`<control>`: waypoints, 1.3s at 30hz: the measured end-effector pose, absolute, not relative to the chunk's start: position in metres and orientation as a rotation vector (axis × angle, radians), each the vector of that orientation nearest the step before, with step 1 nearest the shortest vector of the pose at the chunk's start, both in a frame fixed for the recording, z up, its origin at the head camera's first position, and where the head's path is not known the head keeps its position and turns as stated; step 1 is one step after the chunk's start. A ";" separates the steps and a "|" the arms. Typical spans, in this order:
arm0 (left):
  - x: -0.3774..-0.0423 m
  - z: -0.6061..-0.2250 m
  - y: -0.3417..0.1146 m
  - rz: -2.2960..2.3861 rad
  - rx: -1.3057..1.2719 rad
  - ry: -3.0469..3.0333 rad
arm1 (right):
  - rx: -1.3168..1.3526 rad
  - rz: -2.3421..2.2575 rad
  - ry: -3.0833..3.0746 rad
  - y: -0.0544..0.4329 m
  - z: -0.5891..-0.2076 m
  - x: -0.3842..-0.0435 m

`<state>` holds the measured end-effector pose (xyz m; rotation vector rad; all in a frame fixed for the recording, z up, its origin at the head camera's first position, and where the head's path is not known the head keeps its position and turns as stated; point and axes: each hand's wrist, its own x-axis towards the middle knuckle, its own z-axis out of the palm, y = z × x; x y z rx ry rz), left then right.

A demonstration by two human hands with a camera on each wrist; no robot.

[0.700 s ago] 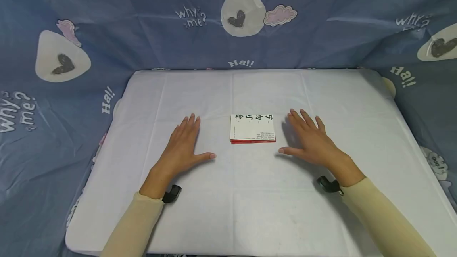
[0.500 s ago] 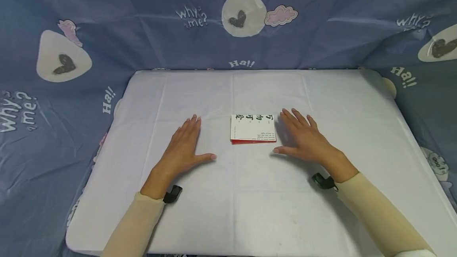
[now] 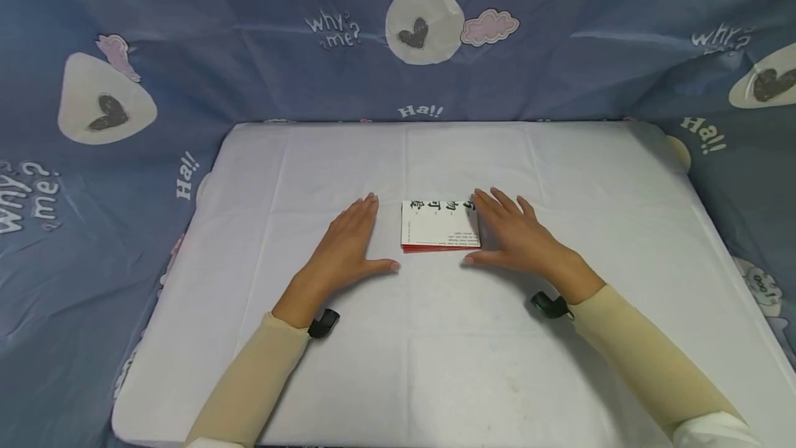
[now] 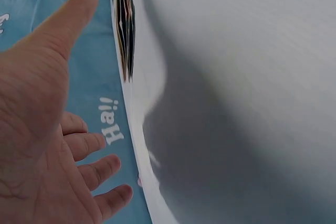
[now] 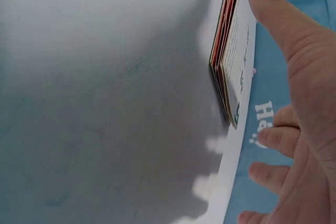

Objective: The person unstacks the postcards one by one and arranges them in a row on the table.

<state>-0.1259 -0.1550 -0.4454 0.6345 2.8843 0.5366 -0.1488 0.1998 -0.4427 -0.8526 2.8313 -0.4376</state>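
Note:
A small stack of flat, card-like pieces [image 3: 438,225] lies in the middle of the white table. Its white top bears dark green characters and small print, and red edges show beneath. On its left, my left hand [image 3: 345,244] has its fingers extended and thumb spread, apart from the stack. My right hand [image 3: 519,237] is at the stack's right end, its fingertips over or beside the far right corner; whether they touch it I cannot tell. Seen from the right wrist, the layered stack [image 5: 226,61] has several thin leaves. The left wrist view shows the stack's edge [image 4: 124,30] beyond the thumb.
A white cloth covers the table [image 3: 348,393]. Behind and beside it hangs a blue printed sheet [image 3: 261,54]. Each wrist wears a small black device, the left device [image 3: 323,323] and the right device [image 3: 550,305].
Both hands have moved inward toward the stack, the left one to the right and the right one to the left. The stack has stayed in place.

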 end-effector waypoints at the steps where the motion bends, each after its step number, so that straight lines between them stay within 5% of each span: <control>1: -0.127 -0.445 -0.153 0.531 0.649 2.882 | -0.854 -0.435 2.830 0.199 -0.443 -0.150; 39: -0.166 -0.457 -0.122 0.599 0.718 2.761 | -0.857 -0.538 2.769 0.195 -0.454 -0.165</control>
